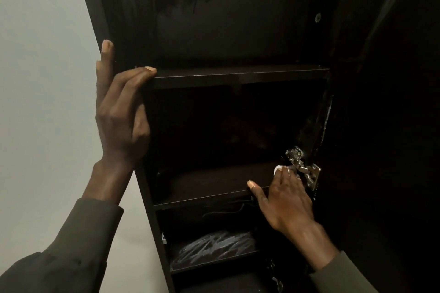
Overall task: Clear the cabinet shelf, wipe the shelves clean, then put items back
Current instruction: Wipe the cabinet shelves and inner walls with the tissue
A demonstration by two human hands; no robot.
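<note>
Wiping stage: middle shelf (214, 185) cleared.
Right hand (285, 200) fingers press white cloth (278, 169); left hand (123, 112) fingers curled on cabinet edge (95, 7); restocking remains.

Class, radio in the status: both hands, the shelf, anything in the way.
Left hand holds cabinet side, fingers on upper shelf. Right hand presses white cloth on middle shelf. Metal hinge beside cloth.
</note>
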